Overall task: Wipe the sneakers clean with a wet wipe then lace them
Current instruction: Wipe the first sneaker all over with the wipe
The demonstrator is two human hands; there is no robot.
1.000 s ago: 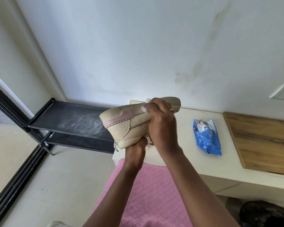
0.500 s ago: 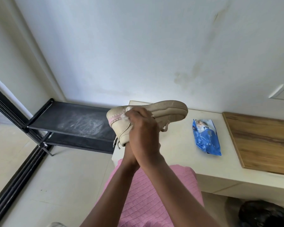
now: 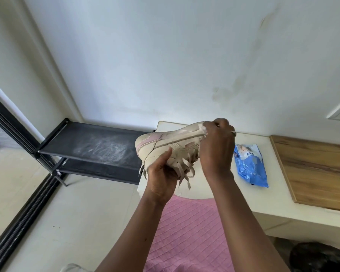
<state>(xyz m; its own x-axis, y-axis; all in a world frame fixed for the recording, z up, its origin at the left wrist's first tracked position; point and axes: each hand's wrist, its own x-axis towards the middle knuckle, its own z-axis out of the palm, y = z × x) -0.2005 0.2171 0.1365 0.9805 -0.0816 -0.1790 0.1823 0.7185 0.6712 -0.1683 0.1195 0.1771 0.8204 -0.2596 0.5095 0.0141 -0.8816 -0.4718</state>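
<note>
Now the beige sneaker (image 3: 165, 144) is held in the air above the left end of the white counter (image 3: 263, 197), tipped on its side with the sole uppermost and the pink-trimmed heel to the left; the left grip (image 3: 161, 173) clasps it from below by the collar, thumb on the side panel, loose laces (image 3: 185, 169) dangling beside it; the right grip (image 3: 216, 146) is clenched on a white wet wipe (image 3: 202, 128), apparently pressing it to the sole edge near the toe, which it hides; a blue wipes pack (image 3: 249, 163) lies on the counter just right of that wrist, a wooden board (image 3: 312, 169) beyond it; a black shoe rack (image 3: 98, 146) stands to the left.
</note>
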